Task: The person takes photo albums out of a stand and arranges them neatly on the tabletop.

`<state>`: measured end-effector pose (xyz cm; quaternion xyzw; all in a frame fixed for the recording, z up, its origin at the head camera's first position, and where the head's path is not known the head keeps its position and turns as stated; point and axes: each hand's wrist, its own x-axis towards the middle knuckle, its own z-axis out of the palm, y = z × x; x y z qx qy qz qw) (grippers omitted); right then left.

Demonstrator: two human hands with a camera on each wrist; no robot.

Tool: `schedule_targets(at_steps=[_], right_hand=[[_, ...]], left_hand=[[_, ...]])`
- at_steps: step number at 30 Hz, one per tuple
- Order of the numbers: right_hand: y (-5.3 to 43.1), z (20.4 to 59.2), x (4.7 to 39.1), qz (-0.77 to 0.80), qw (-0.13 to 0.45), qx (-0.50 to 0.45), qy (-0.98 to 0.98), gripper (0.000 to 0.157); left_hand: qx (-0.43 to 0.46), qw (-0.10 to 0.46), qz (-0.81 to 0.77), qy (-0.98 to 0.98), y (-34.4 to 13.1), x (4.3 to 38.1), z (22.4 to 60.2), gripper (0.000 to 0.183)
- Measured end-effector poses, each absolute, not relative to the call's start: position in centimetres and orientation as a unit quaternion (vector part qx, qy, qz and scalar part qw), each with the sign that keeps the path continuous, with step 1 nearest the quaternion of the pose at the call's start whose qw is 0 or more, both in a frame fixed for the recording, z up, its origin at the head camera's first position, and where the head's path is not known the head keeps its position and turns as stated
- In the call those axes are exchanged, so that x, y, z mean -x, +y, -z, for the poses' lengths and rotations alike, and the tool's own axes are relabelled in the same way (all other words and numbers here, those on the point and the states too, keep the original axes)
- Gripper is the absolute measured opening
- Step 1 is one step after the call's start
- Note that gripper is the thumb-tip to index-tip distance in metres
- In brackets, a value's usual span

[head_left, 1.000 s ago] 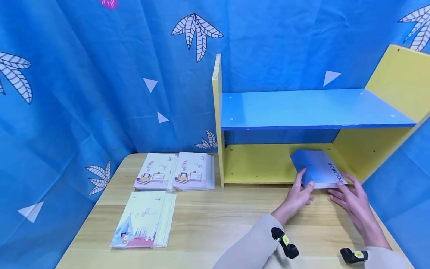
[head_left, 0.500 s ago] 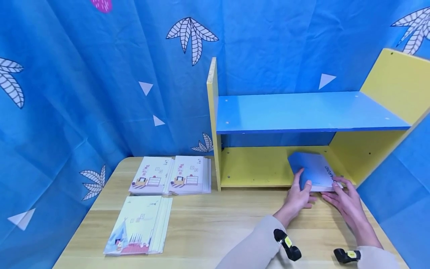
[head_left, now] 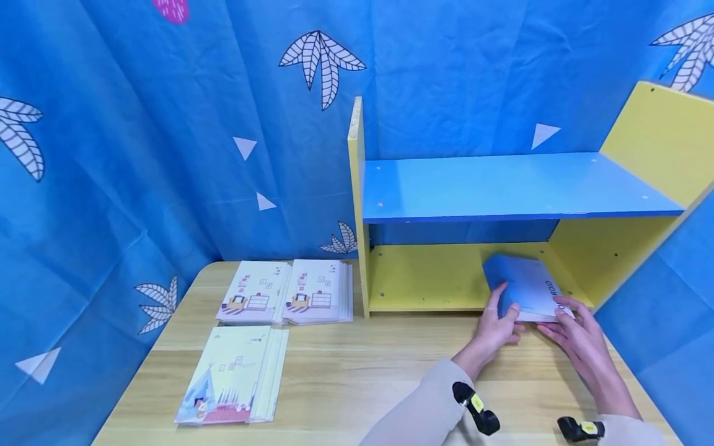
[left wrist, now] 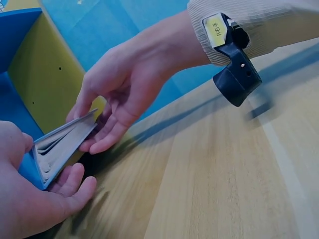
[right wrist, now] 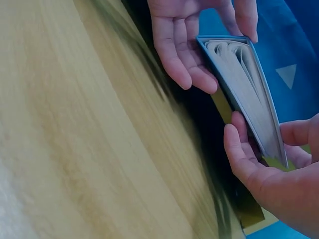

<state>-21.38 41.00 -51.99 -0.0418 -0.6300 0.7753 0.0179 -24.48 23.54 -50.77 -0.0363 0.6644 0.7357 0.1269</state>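
Note:
A thick blue photo album (head_left: 527, 290), fading to white with dark lettering on its cover, lies cover up at the front right of the yellow lower shelf board (head_left: 429, 279). In the right wrist view the album (right wrist: 244, 84) shows its pages fanned between the covers, thick at the spine and thin at the other edge. My left hand (head_left: 493, 325) grips the spine side, thumb at the cover's front corner and fingers partly underneath. My right hand (head_left: 580, 337) pinches the opposite edge, with fingers below and thumb on top. The left wrist view shows both hands around the album (left wrist: 62, 144).
The blue upper shelf (head_left: 519, 186) stretches above the album, between a left side panel (head_left: 358, 204) and a right side panel (head_left: 664, 142). Left on the wooden table (head_left: 357, 384) lie illustrated booklets in three stacks: one back left (head_left: 253, 291), one beside it (head_left: 315, 291), one in front (head_left: 229, 375).
The head view has shifted slightly. Both hands keep hold of the album, which stays in about the same spot on the shelf; the right fingers have slid a little along its edge.

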Motion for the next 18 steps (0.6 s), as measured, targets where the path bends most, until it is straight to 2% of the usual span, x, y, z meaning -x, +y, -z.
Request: schedule_targets(at_steps=[11,18], right_hand=[[40.7,50.7,19.5,-0.789,0.036,-0.012,-0.613,0.035],[40.7,49.7,18.2,-0.791,0.042,-0.046,-0.608,0.036]], left_hand=[[0.001,0.136,-0.724,0.676,22.3,23.3,49.5,0.055],[-0.027,0.117,-0.703,0.701,21.5,22.2,49.0,0.055]])
